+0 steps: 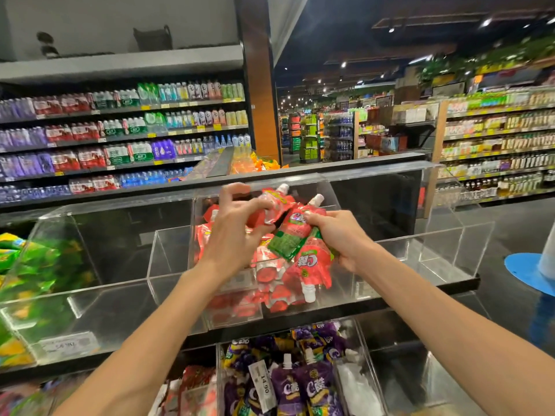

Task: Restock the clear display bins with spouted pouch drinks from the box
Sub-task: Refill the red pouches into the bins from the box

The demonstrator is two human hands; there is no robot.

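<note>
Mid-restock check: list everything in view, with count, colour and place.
red spouted pouches: a pile, red with white caps, middle clear bin, upper tier
held red pouches: at least three, red and green, above that bin
clear bins: several, transparent, two tiers
green pouches: many, green, far-left bin
purple pouches: many, purple, lower bin
price tag: one, white, among the purple pouches
bottled drinks: many, mixed colours, background shelves
left hand: grips one held pouch
right hand: grips the others
</note>
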